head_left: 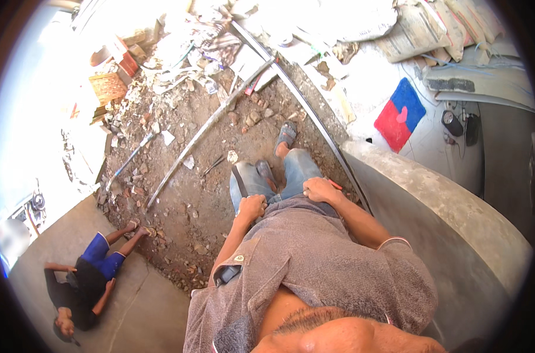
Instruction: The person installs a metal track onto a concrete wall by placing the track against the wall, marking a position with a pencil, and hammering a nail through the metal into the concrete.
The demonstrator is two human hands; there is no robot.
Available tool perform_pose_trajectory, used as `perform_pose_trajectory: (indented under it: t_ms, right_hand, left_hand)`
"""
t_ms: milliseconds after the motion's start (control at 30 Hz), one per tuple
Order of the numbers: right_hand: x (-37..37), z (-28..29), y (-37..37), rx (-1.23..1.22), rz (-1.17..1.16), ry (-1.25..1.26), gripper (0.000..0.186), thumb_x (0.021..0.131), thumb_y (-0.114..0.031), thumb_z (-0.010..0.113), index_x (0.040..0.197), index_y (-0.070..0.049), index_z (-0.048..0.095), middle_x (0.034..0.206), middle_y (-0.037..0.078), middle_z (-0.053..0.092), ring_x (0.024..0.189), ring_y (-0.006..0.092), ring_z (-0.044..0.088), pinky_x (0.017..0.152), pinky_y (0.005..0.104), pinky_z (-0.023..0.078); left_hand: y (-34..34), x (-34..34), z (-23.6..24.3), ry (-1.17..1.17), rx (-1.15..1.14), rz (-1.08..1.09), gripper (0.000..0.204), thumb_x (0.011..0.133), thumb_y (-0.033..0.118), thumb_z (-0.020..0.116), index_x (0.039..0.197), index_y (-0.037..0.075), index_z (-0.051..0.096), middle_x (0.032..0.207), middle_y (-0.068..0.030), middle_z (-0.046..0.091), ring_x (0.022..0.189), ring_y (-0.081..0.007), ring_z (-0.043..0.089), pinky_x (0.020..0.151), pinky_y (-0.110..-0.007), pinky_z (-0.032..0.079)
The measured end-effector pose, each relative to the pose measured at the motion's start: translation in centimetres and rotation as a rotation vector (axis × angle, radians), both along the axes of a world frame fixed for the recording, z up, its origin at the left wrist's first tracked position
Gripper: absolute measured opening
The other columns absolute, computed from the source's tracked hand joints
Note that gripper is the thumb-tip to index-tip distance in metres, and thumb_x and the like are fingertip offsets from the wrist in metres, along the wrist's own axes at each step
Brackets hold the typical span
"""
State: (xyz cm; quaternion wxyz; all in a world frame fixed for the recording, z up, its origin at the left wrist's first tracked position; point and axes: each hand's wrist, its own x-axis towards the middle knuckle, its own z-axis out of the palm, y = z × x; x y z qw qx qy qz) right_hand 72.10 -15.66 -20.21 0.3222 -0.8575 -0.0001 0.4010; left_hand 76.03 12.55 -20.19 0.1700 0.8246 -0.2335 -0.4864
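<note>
Looking down from the head, the view takes in the person's grey shirt (314,259) first, and just past its hem both hands rest at the waist of the blue jeans (297,170). The left hand (252,207) is curled loosely shut against the left thigh; whether it has hold of anything cannot be told, though a dark flat strip (239,179) runs up from near its knuckles along the jeans. The right hand (321,189) lies with fingers bent over the right hip, and a thin orange-red stick, perhaps a pencil (336,185), pokes out beside it toward the right; it seems pinned under the fingers, but the grip is too small to judge. Its long axis runs roughly left to right, tip pointing at the curved concrete wall (444,206) that sweeps along the person's right side.

Beyond the knees, a grey sandal (286,134) shows one foot planted forward on rubble-strewn dirt (197,194), likely for balance on the uneven ground. Long metal bars (211,123) lie diagonally across the dirt, pointing from lower left toward upper right. At the lower left another person in blue shorts (100,259) lies on a concrete slab (144,306). Farther off sit a red and blue mat (400,115), cement sacks (432,29) and scattered debris.
</note>
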Motion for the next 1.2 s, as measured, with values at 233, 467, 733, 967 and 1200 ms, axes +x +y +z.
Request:
perform_pose_trajectory:
  t_ms: [233,467,733,967,1200]
  right_hand:
    - [-0.3,3.3,-2.0,0.303,-0.017,0.387,0.022,0.083,-0.025,0.06,0.088,-0.004,0.067,0.082,0.02,0.064,0.078,0.0372,0.061,0.07,0.043,0.047]
    - [14.9,-25.5,-8.6,0.26,-0.591,-0.156,0.023,0.087,-0.02,0.054,0.096,-0.001,0.063,0.085,0.02,0.065,0.078,0.0312,0.064,0.07,0.0366,0.049]
    - [34.3,-59.2,-18.7,-0.546,-0.032,-0.396,0.022,0.088,-0.012,0.043,0.098,0.002,0.058,0.1,0.021,0.062,0.091,0.0381,0.062,0.077,0.0459,0.051]
    - [39.7,-66.9,-18.3,-0.743,0.449,-0.329,0.016,0.079,-0.012,0.054,0.082,-0.006,0.069,0.085,0.011,0.07,0.083,0.0247,0.068,0.069,0.0385,0.055]
    - [41.2,-65.3,-16.7,-0.742,0.716,-0.168,0.011,0.069,-0.012,0.063,0.075,-0.009,0.072,0.081,0.007,0.07,0.079,0.0219,0.068,0.066,0.0356,0.055]
  left_hand:
    - [-0.4,3.7,3.4,0.52,-0.066,0.172,0.02,0.086,0.022,0.053,0.093,0.005,0.06,0.087,-0.0193,0.065,0.084,-0.0401,0.06,0.071,-0.044,0.045]
    - [-4.7,14.4,-23.1,0.297,-0.058,-0.353,0.027,0.086,0.027,0.056,0.104,0.006,0.054,0.088,-0.0183,0.064,0.081,-0.0383,0.061,0.071,-0.047,0.047]
    - [-11.4,27.3,-38.2,-0.226,-0.221,-0.38,0.039,0.083,0.026,0.06,0.116,0.007,0.051,0.099,-0.0128,0.057,0.092,-0.0303,0.059,0.08,-0.04,0.044]
    - [-9.9,28.2,-36.6,-0.399,-0.179,-0.475,0.052,0.082,0.029,0.061,0.125,0.006,0.046,0.107,-0.0138,0.055,0.098,-0.0276,0.058,0.084,-0.039,0.043]
    - [-7.9,26.0,-34.9,-0.334,-0.124,-0.381,0.055,0.08,0.03,0.063,0.126,0.006,0.046,0.111,-0.0135,0.054,0.102,-0.0288,0.057,0.088,-0.039,0.043]
